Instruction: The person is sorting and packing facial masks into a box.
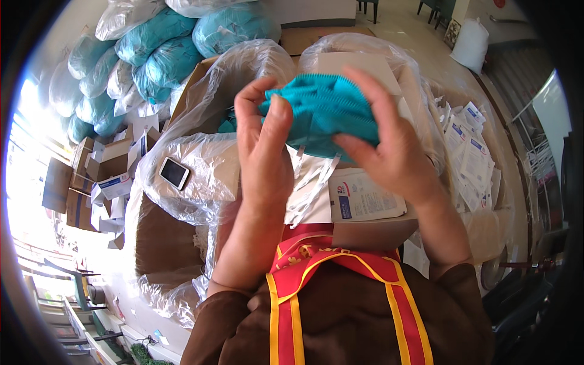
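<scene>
A stack of teal face masks (325, 112) with crimped edges is held up in front of me, white ear loops (310, 188) dangling below it. My right hand (392, 143) grips the stack's right end, fingers over the top and thumb on the near side. At the left end, the thumb and curled fingers of my left hand (261, 131) close on the masks' edge. Beneath my hands, flat white printed packets (371, 198) lie in an opened cardboard box (374, 234).
Plastic-lined cartons (164, 240) surround me. A phone (174, 173) rests on plastic at left. More white packets (471, 155) fill a carton at right. Bulging bags of teal items (164, 58) are piled at far left, above opened small boxes (112, 176). A white sack (471, 45) stands far right.
</scene>
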Available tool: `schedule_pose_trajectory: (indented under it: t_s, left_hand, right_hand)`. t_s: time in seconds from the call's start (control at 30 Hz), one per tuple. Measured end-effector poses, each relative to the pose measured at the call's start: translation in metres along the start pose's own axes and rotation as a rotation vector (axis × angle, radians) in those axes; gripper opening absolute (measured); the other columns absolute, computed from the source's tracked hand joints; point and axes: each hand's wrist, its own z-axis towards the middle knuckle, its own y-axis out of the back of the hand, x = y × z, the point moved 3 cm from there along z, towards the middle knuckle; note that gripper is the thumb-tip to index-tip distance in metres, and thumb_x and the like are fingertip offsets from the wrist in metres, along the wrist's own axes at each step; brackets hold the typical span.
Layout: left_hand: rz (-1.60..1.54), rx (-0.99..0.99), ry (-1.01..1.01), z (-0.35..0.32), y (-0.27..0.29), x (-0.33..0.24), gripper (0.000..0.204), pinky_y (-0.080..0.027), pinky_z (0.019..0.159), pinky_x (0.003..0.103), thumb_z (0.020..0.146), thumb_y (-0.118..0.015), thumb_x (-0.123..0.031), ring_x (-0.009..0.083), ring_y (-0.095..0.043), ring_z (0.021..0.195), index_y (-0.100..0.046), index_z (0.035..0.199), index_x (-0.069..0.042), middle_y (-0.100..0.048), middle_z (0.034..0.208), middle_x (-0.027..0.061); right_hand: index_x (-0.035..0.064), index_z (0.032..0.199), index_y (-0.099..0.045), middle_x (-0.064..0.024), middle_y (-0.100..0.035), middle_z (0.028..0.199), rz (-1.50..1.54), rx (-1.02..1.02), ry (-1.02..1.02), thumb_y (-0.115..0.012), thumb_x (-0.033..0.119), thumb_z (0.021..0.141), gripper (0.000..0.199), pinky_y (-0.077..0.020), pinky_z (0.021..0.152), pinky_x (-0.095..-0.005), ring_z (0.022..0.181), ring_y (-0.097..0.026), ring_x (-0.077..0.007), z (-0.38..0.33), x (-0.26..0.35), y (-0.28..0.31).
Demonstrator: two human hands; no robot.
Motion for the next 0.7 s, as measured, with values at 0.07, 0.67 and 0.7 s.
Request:
schedule_pose_trajectory:
  t_s: [0.07, 0.67, 0.7]
  left_hand:
    - [-0.115, 0.189, -0.069, 0.002, 0.0, -0.005, 0.08, -0.039, 0.102, 0.035, 0.084, -0.073, -0.032, 0.0207, -0.053, 0.114, -0.028, 0.142, -0.001, -0.051, 0.125, 0.0125]
    - [0.124, 0.1, 0.123, -0.018, -0.015, 0.016, 0.047, -0.048, 0.06, 0.027, 0.082, -0.077, -0.02, 0.0153, -0.061, 0.075, -0.056, 0.12, 0.0, -0.065, 0.097, 0.0085]
    - [0.201, 0.113, 0.08, -0.014, -0.019, 0.012, 0.045, -0.048, 0.06, 0.027, 0.083, -0.076, -0.019, 0.0152, -0.061, 0.075, -0.057, 0.119, 0.0, -0.065, 0.097, 0.0085]
  right_hand:
    - [0.0005, 0.141, -0.038, -0.0124, -0.056, 0.126, 0.198, -0.037, -0.076, -0.07, 0.001, 0.082, 0.066, -0.0454, 0.096, -0.0315, 0.11, -0.058, -0.0189, 0.007, 0.005, 0.02]
    - [0.0029, 0.14, -0.037, -0.0084, -0.052, 0.129, 0.79, -0.067, -0.095, -0.083, 0.014, 0.073, 0.082, -0.043, 0.097, -0.0315, 0.117, -0.051, -0.0168, 0.006, -0.032, 0.022]
    - [0.0034, 0.145, -0.03, -0.0089, -0.048, 0.136, 0.897, -0.089, -0.101, -0.084, 0.013, 0.072, 0.091, -0.0407, 0.102, -0.0329, 0.124, -0.048, -0.0183, -0.001, -0.039, 0.017]
